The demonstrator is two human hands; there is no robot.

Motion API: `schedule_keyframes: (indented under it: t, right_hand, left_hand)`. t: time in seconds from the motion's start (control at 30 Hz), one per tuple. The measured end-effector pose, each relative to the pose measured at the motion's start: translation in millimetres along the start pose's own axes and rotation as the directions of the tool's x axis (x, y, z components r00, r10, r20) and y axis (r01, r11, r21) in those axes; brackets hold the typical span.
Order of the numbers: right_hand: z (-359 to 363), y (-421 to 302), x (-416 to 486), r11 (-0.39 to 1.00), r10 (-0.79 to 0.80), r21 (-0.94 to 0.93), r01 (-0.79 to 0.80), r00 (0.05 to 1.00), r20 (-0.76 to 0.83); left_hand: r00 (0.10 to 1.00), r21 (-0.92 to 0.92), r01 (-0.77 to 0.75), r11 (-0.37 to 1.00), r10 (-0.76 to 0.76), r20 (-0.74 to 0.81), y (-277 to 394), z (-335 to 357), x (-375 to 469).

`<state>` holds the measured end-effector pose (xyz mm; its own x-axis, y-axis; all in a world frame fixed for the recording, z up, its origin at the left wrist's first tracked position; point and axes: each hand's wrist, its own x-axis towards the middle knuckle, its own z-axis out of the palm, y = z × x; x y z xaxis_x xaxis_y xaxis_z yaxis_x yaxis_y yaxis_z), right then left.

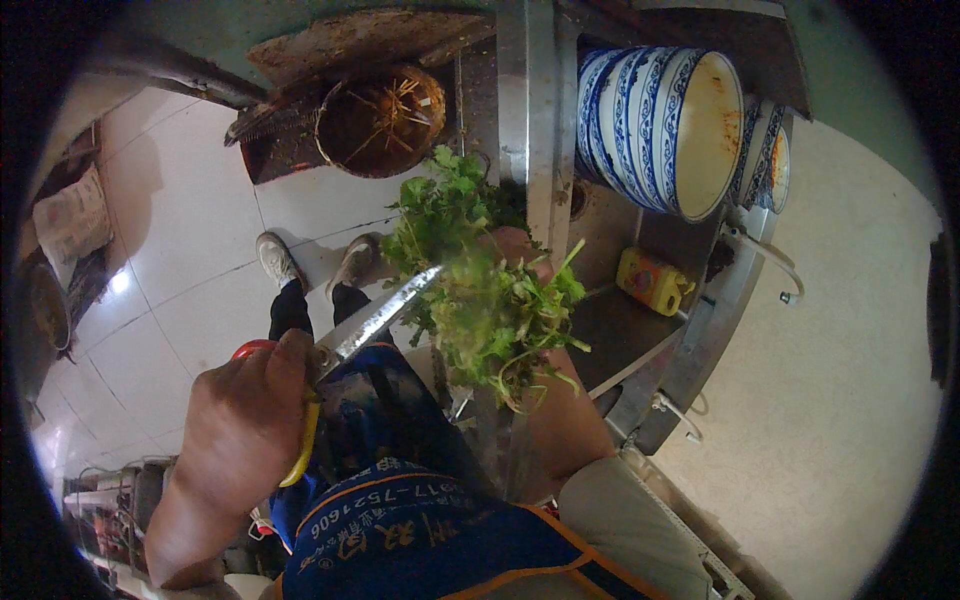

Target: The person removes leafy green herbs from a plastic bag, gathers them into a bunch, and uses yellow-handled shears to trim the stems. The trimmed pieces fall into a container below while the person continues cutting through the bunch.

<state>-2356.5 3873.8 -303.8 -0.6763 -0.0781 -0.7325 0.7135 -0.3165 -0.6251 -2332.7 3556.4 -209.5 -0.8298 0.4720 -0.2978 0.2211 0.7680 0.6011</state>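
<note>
My left hand (pixel 240 412) grips scissors (pixel 379 322) with red and yellow handles. One long metal blade points up and right, its tip at the edge of a leafy green bunch that looks like cilantro (pixel 465 300). My right hand (pixel 517 251) is around the bunch from behind, mostly covered by leaves. Pale stems and root ends hang toward the lower right of the bunch. A blue apron (pixel 420 517) with orange trim and writing covers my front.
A round basket (pixel 382 124) with thin sticks stands beyond the bunch. To the right, stacked blue-and-white bowls (pixel 660 127) lie beside a metal sink (pixel 630 337), with a yellow jug (pixel 651 281) and two taps (pixel 776 262). My shoes (pixel 279 259) are on the tiled floor (pixel 172 225).
</note>
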Motion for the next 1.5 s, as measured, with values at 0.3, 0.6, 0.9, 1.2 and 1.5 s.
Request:
schedule_keyframes:
  t: [0.3, 0.6, 0.9, 1.2, 1.5]
  right_hand:
    - [28.9, -17.1, -1.6, 0.950, 0.154, 0.269, -0.158, 0.987, 0.036]
    - [48.0, -10.5, 13.9, 0.942, -0.108, -0.293, 0.165, 0.974, 0.201]
    - [73.6, -20.5, 13.0, 0.664, -0.278, -0.652, 0.365, 0.931, 0.239]
    - [85.5, -32.0, 16.6, 0.415, -0.276, -0.838, 0.353, 0.927, 0.254]
    - [93.0, -34.4, 17.0, 0.354, -0.298, -0.849, 0.392, 0.908, 0.295]
  left_hand:
    - [0.995, -0.155, 0.096, 0.983, -0.098, -0.005, -8.2, -7.2, -5.0]
    - [0.979, -0.300, 0.188, 0.935, -0.204, -0.023, -10.0, -3.4, -15.0]
    - [0.976, -0.305, 0.201, 0.931, -0.216, -0.016, -15.9, 1.4, -16.2]
    - [0.993, -0.162, 0.038, 0.986, -0.056, -0.105, -17.4, -2.5, 4.2]
    - [0.998, -0.118, 0.031, 0.993, -0.037, -0.051, -16.9, -4.9, 13.5]
